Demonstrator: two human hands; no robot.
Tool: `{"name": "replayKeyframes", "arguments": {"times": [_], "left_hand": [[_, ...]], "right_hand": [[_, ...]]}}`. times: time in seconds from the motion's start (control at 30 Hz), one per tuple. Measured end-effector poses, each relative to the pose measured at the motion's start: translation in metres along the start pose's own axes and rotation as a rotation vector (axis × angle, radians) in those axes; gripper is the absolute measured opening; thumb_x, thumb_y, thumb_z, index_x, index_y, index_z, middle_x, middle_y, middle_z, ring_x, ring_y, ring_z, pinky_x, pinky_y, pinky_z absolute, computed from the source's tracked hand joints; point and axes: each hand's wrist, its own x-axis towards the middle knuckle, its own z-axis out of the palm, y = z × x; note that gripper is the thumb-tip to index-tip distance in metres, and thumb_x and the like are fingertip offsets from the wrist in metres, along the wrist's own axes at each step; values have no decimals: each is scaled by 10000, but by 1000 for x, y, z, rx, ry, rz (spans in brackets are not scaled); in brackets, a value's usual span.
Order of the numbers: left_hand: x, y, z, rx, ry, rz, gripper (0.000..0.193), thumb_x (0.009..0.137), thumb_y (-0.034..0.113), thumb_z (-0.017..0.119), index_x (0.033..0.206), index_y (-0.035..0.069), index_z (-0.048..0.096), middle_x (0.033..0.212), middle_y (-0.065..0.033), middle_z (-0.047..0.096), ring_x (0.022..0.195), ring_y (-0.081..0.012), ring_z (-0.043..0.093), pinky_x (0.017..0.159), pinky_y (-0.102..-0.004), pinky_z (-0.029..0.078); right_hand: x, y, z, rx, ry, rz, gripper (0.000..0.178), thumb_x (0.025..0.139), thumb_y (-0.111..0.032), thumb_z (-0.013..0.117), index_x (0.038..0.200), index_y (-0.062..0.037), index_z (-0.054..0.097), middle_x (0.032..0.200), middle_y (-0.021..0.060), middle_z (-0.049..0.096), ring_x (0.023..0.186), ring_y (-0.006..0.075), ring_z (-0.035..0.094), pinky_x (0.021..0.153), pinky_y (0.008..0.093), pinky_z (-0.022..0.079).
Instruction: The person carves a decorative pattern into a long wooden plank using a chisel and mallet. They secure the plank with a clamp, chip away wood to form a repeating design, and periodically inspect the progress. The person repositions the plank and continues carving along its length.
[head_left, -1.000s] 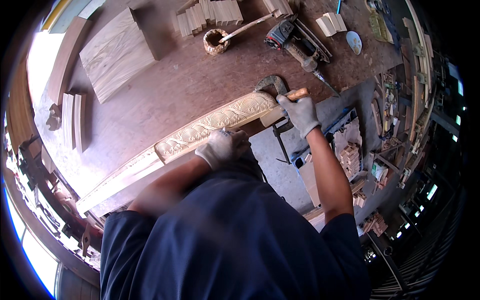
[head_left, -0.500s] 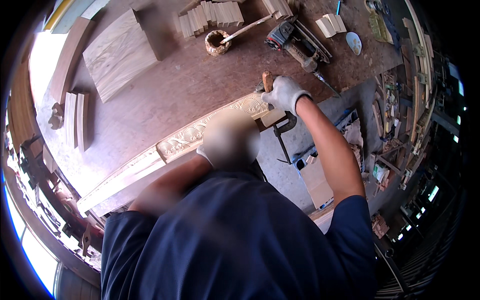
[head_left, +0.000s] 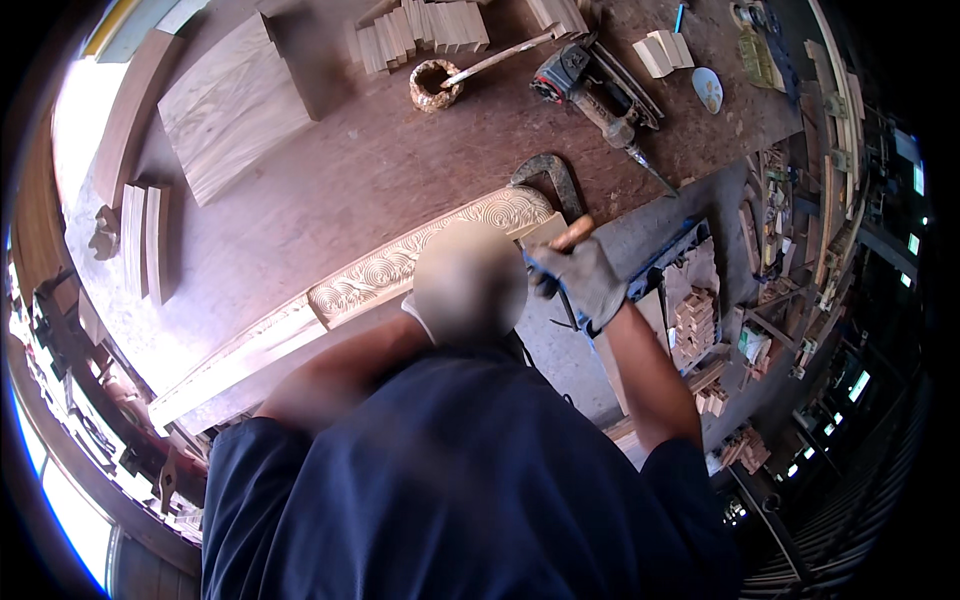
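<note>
A carved wooden board with a swirl pattern lies along the near edge of the workbench. Just past its right end, my right hand, in a grey glove, is closed round a wooden-handled tool. The tool's working end cannot be made out. Against the board's right end, a dark metal C-clamp grips the bench edge, apart from my hand. Only the pale glove cuff of my left hand shows, by the board's near side; a blurred round patch hides its fingers.
On the workbench, a crusted pot holds a stick. Right of it lies a power tool with a pointed bit. Wood blocks line the back, and a wide plank is at left. Scrap pieces sit below, right of the bench.
My right hand has drawn back from the board's right end toward me, carrying the wooden-handled tool, which now tilts to the right. The clamp has come into view. The left arm stays about the same.
</note>
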Motion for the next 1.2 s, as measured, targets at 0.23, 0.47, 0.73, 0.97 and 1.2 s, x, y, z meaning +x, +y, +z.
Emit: {"name": "replayKeyframes", "arguments": {"times": [0.23, 0.47, 0.73, 0.97, 1.2], "left_hand": [[-6, -4, 4, 111, -43, 15, 144, 881, 208, 683, 893, 76, 625, 803, -153, 652, 741, -373, 662, 646, -471, 521], [-5, -10, -9, 133, -5, -56, 145, 871, 172, 700, 983, 81, 685, 884, -147, 713, 790, -367, 705, 695, -452, 580], [-40, -77, 43, 163, -213, -113, 245, 985, 199, 630, 1188, 64, 654, 1165, -121, 673, 1054, -250, 659, 915, -377, 533], [-28, -51, 20, 158, -51, 51, 193, 928, 206, 679, 1077, 84, 694, 1038, -133, 710, 924, -309, 700, 813, -416, 571], [-11, -20, 0, 99, -10, -38, 149, 865, 210, 721, 962, 99, 704, 899, -139, 723, 796, -363, 712, 690, -460, 581]], "right_hand": [[3, -5, -29, -59, 244, -81, 200, 927, -193, 736, 857, -14, 685, 710, 53, 673, 549, 102, 612, 500, 260, 517], [75, -13, -72, -437, 263, -302, 194, 862, -195, 748, 789, -21, 703, 689, 52, 694, 613, 125, 657, 582, 315, 524], [95, -26, -62, -1021, 307, -123, 444, 792, -450, 711, 924, -30, 774, 902, 231, 748, 897, 389, 739, 836, 447, 576], [82, -45, -48, -1065, 249, -113, 418, 792, -429, 709, 903, -30, 768, 952, 236, 746, 939, 377, 732, 882, 436, 569], [88, -37, -59, -1102, 172, -221, 396, 790, -409, 724, 873, -23, 758, 907, 228, 747, 916, 377, 733, 861, 437, 574]]}}
